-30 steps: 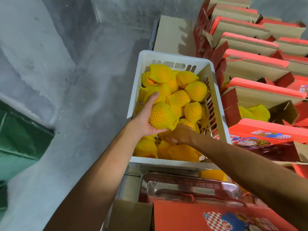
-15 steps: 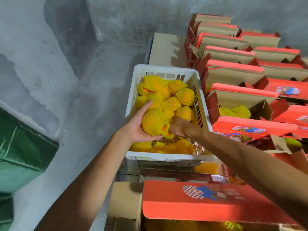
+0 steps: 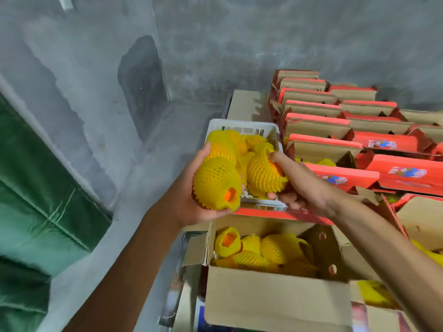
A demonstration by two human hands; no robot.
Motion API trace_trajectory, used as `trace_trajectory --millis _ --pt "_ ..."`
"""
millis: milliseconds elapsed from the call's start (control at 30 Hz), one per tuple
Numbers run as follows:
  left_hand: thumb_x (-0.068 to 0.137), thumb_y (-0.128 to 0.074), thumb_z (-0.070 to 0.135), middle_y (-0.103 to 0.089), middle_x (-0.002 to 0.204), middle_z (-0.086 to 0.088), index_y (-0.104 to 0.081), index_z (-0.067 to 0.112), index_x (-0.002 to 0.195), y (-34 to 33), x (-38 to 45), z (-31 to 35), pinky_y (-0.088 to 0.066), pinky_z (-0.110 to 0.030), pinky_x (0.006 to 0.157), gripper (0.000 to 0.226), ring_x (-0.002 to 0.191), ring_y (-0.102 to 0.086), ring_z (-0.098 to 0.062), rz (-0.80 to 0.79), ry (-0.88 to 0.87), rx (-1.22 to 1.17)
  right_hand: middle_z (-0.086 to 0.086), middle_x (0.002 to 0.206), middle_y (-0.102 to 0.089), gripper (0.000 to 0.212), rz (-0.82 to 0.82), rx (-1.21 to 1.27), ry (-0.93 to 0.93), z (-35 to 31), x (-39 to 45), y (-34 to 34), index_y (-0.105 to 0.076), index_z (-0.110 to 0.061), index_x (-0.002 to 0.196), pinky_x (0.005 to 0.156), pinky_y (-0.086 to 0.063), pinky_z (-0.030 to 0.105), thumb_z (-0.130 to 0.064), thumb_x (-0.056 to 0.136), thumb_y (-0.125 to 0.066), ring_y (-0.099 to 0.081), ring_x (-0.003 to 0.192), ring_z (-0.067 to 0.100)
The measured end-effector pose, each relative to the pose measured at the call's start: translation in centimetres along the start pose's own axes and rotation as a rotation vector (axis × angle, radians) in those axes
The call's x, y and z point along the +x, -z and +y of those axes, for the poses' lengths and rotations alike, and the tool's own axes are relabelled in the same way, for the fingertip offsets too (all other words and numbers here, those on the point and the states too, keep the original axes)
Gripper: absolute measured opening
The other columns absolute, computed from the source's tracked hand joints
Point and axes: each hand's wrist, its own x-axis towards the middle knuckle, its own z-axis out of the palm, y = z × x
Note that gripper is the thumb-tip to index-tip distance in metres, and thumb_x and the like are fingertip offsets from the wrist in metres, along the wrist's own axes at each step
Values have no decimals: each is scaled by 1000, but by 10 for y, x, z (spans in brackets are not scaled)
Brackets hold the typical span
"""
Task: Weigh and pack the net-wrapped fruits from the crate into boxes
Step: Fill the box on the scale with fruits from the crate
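My left hand (image 3: 191, 202) grips a large fruit in yellow foam net (image 3: 215, 182), and a second netted fruit (image 3: 221, 147) lies against its fingers. My right hand (image 3: 302, 185) holds another netted fruit (image 3: 263, 176) with orange skin showing at its end. Both hands are above the near rim of the white crate (image 3: 242, 127), which still holds netted fruits. Below them stands an open cardboard box (image 3: 275, 300) with several netted fruits (image 3: 271, 255) inside.
Rows of open red-lidded boxes (image 3: 318, 121) fill the right side, one near the crate with fruits in it. A metal scale edge (image 3: 184, 279) shows under the near box. Grey concrete floor and wall lie to the left, with a green tarp (image 3: 36, 200) at far left.
Both hands have lifted fruits out of the crate and drawn them back over the open box. The view has tilted, bringing the near box with its fruits into sight.
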Motion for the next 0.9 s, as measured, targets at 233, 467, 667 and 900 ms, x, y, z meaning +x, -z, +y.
trace_trajectory --millis 233,467,667,900 --pt "81 -72 69 -60 118 -9 -49 19 136 10 -54 -78 -58 -42 78 78 102 -65 -28 -226 191 -333 17 66 -54 58 -33 255 18 75 -83 -13 -57 -16 73 46 -20 15 -73 83 -52 -24 41 15" --pt "84 -59 76 -60 114 -10 -49 19 133 27 -85 -131 -54 -40 80 76 101 -63 -26 -222 157 -305 21 70 -63 67 7 165 -8 127 -119 -19 -64 -7 89 39 -26 18 -73 81 -63 -34 42 18" --pt "87 -58 74 -62 108 -16 -50 14 130 39 -98 -156 -57 -44 74 74 96 -66 -33 -210 116 -333 -6 90 -77 67 270 -226 10 121 -74 -22 -74 -28 96 75 -56 32 -86 68 -59 -72 80 10" --pt "83 -67 70 -62 105 -16 -46 21 128 42 -112 -174 -57 -45 71 70 91 -67 -36 -176 95 -382 12 116 -71 93 218 -586 -144 125 -32 -48 -67 -14 113 101 -50 49 -95 70 -50 -65 110 34"
